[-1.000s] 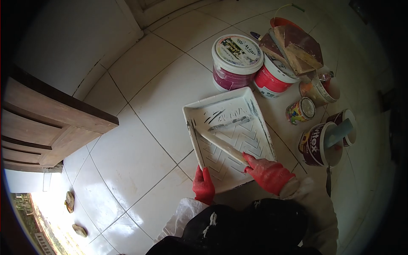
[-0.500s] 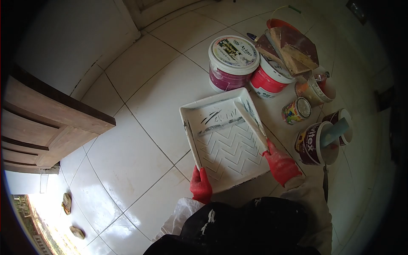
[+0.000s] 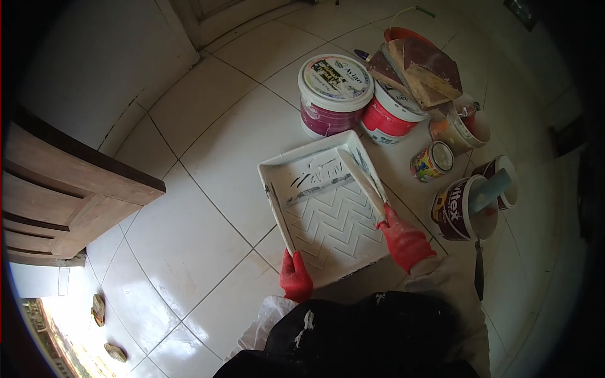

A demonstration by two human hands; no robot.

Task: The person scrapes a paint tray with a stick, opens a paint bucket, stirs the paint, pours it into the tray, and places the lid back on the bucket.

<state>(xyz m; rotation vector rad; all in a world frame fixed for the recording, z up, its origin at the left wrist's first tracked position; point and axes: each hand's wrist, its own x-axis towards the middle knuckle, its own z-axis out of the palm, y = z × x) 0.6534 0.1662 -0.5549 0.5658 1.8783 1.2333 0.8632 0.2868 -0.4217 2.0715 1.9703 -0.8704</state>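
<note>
Tiled floor [image 3: 208, 252] beneath white paint tray [image 3: 334, 233]. Left hand [image 3: 296, 276] grips tray's left rim; right hand [image 3: 405, 238] grasps pale stick [image 3: 363, 179], angled along tray's right side. Purple-banded bucket [image 3: 331, 116] beyond tray's far edge.

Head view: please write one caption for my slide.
Red-gloved left hand grips a white paint tray; right hand holds a pale stick over it.
</note>
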